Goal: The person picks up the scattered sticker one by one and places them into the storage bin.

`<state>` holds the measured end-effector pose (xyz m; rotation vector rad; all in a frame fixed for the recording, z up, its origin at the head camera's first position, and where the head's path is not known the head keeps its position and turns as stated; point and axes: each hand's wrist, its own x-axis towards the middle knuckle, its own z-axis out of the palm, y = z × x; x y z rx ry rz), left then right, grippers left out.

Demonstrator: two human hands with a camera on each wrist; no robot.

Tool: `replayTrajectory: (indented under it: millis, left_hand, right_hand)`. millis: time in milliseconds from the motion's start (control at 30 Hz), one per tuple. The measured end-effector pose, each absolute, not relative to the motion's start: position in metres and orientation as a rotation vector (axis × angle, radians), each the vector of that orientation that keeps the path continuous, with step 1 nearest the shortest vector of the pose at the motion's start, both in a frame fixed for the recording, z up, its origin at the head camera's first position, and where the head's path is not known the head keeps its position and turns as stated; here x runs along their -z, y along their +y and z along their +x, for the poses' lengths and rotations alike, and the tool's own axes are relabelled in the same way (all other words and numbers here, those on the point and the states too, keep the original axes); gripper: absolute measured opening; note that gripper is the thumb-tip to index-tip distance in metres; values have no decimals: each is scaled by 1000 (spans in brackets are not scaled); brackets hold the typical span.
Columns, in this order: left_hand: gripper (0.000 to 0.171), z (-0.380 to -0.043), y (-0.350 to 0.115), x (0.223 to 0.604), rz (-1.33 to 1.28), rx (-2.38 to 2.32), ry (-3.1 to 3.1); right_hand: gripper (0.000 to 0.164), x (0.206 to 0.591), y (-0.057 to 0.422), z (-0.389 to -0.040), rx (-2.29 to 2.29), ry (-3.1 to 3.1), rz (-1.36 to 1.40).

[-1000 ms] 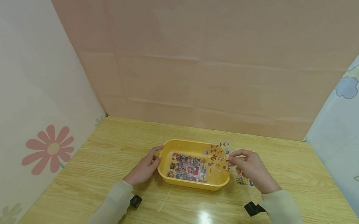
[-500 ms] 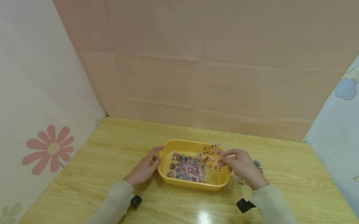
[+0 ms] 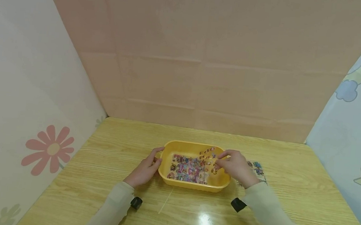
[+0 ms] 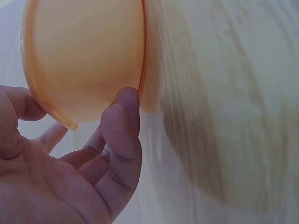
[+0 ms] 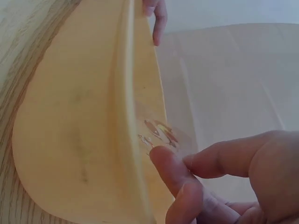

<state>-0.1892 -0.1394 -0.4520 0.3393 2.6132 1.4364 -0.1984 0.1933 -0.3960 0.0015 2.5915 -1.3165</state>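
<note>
A yellow plastic basin (image 3: 193, 186) stands on the wooden table. My left hand (image 3: 144, 169) grips its left end; in the left wrist view, thumb and fingers lie about the basin's wall (image 4: 88, 51). Between thumb and fingertips my right hand (image 3: 235, 168) pinches a clear sticker sheet (image 3: 207, 156) with small colourful figures, over the basin's right half. In the right wrist view the sheet (image 5: 161, 133) shows just behind the basin's rim (image 5: 127, 84). Inside the basin lie colourful sticker sheets (image 3: 188, 169), side by side or overlapping.
More sticker sheets (image 3: 258, 169) lie on the table (image 3: 127, 140) right of the basin, partly hidden by the right arm. A thin pale strip (image 3: 165, 201) lies in front of the basin. A plain brown backdrop (image 3: 199, 75) rises behind, with printed panels at both sides.
My right hand has moved left and slightly down with the sticker sheet, from the basin's right rim to over its inside. The left hand stays at the basin's left end.
</note>
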Motion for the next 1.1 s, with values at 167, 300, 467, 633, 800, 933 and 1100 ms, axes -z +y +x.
replayTrajectory:
  millis: [167, 300, 467, 633, 800, 933, 1100]
  left_hand:
    - [46, -189, -139, 452, 333, -1437, 2614]
    - [46, -189, -139, 452, 326, -1444, 2613]
    - [47, -189, -139, 452, 325, -1447, 2614]
    - [47, -188, -139, 451, 326, -1446, 2613]
    - [47, -188, -138, 450, 330, -1448, 2610]
    - [46, -188, -139, 451, 330, -1449, 2606]
    - [47, -189, -139, 453, 332, -1445, 2607]
  right_hand:
    - [24, 397, 186, -198, 1218, 2674, -30]
    - [23, 398, 180, -198, 1105, 2757, -49]
    - [26, 401, 175, -197, 972, 2831, -45]
    - [28, 403, 172, -196, 878, 2879, -64]
    - [26, 404, 168, -196, 821, 2915, -85]
    - [26, 404, 166, -197, 761, 2932, -87]
    - [28, 405, 166, -197, 696, 2959, -95]
